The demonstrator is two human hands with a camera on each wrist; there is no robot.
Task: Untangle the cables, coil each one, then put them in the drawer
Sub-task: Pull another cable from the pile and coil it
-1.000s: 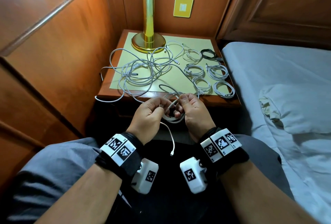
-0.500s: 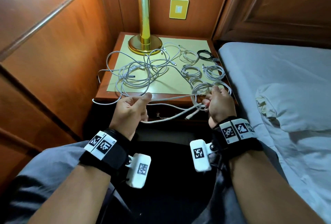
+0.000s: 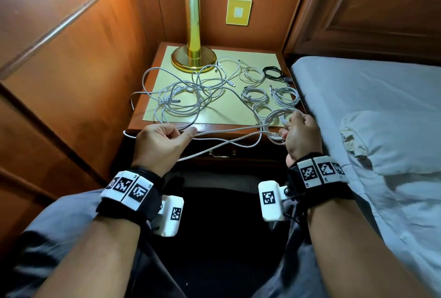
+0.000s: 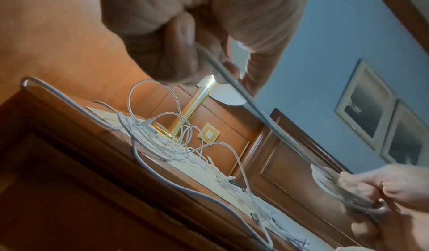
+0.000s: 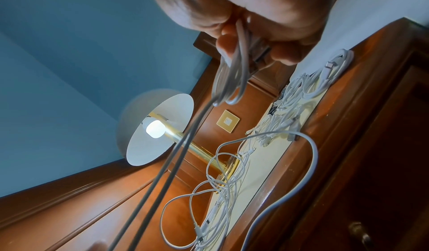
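Note:
A white cable (image 3: pixel 229 132) stretches between my two hands in front of the nightstand. My left hand (image 3: pixel 164 139) pinches its loose run between thumb and fingers (image 4: pixel 183 53). My right hand (image 3: pixel 297 130) grips the half-wound coil (image 3: pixel 274 118) of the same cable (image 5: pixel 232 75). A tangled pile of white cables (image 3: pixel 186 97) lies on the nightstand top (image 3: pixel 210 123) at the left. Several coiled white cables (image 3: pixel 254 93) and one black coil (image 3: pixel 273 72) lie at the right. The drawer (image 3: pixel 222 154) below, with a brass handle, is closed.
A brass lamp (image 3: pixel 193 54) stands at the back of the nightstand, lit. Wood panelling closes in the left side. A bed with grey sheets (image 3: pixel 370 107) and a pillow (image 3: pixel 393 140) lies right beside the nightstand. My knees are below the hands.
My hands were close together winding the coil; they have moved apart. The right hand carried the coil right toward the coiled cables, and the left drew the loose run out to the left.

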